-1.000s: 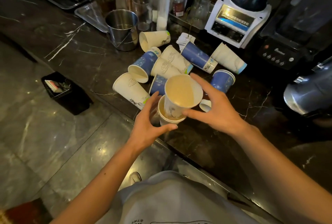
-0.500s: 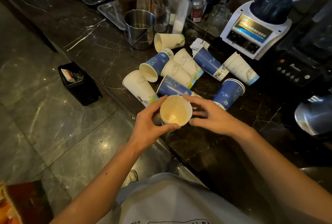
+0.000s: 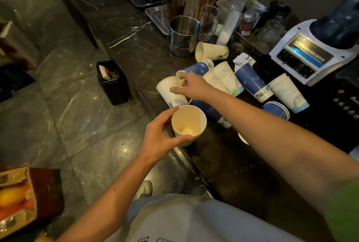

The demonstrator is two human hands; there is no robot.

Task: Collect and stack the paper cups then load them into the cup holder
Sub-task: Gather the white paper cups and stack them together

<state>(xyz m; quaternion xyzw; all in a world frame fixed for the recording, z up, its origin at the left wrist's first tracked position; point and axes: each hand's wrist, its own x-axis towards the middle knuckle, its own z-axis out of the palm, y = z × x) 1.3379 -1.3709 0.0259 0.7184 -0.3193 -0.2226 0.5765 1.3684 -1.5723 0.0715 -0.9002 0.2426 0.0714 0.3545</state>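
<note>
Stack of cups (image 3: 188,123), cream inside, nested rims showing, upright at frame centre on the near edge of the dark marble worktop (image 3: 136,47). Left hand (image 3: 161,140) wrapped around the stack, thumb on the near rim, fingers curled on the far side. Right hand (image 3: 191,86) reaches across above it, palm down, fingertips pinching the white cup (image 3: 171,94) that lies on its side just beyond the stack. Other loose cups, blue (image 3: 250,82) and white (image 3: 211,52), lie tipped over toward the right of centre. Steel pail (image 3: 183,35) upper centre, blender base (image 3: 310,55) upper right, black bin (image 3: 113,82) on the floor at left. Print on cups and blender panel too blurred to read.
</note>
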